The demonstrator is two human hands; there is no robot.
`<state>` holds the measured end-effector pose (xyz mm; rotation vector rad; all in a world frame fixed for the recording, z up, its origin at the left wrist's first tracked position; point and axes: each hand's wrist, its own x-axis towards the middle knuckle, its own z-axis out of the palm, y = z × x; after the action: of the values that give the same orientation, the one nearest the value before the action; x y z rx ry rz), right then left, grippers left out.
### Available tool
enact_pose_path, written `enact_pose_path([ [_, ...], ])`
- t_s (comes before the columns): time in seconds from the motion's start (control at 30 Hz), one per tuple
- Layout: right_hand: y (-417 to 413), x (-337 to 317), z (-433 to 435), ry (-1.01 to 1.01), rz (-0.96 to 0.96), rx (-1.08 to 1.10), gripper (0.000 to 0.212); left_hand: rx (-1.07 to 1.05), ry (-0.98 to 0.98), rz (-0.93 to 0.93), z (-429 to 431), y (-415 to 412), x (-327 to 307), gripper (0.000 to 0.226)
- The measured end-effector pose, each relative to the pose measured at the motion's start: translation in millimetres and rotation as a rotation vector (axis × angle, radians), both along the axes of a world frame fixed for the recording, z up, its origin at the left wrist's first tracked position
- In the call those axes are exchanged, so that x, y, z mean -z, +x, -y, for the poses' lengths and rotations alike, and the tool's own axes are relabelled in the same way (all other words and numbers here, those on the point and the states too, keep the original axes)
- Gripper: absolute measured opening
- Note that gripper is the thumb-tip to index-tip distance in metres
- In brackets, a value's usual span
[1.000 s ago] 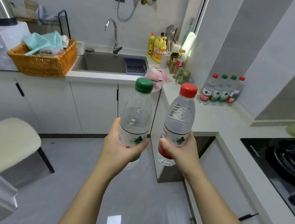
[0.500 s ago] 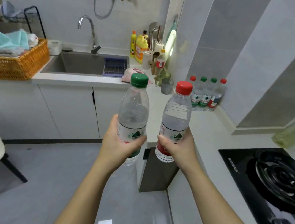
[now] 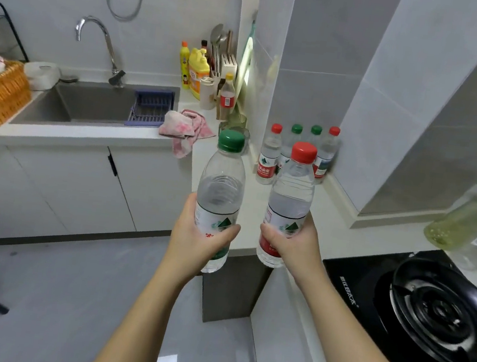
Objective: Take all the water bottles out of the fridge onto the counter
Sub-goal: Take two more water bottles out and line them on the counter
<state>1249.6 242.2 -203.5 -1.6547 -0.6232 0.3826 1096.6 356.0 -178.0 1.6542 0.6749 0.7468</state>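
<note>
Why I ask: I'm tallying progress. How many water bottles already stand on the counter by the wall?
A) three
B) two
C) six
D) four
D: a row of four bottles stands on the counter against the wall; the left hand grips a green-capped bottle and the right hand a red-capped bottle, neither set down.

Leftmost red-capped bottle of the row on the counter: red label, white Chinese characters, looks like 农夫山泉. Green-capped bottle in left hand and held red-capped bottle in right hand: green mountain logo on white label, print too blurred. Gas hob: white lettering at front edge, unreadable.
</note>
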Motion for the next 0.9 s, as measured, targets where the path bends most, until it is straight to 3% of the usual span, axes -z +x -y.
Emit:
enact_pose_path([
  [0.5,172.5,78.8,-104.4,-0.213,-0.134,0.230,0.048,0.168,-0.129,-0.211,-131.2,201.5,84.5,0.051],
  [0.67,187.1,109.0,-121.5,-0.292,-0.212,0.276,0.053,0.160,-0.094,-0.283,-152.7,231.5,118.1,0.053],
  [0.9,203.4,127.2,-123.6,-0.318,-0.200,0.299,0.053,0.155,-0.195,-0.289,-158.6,249.8,150.6,0.064],
])
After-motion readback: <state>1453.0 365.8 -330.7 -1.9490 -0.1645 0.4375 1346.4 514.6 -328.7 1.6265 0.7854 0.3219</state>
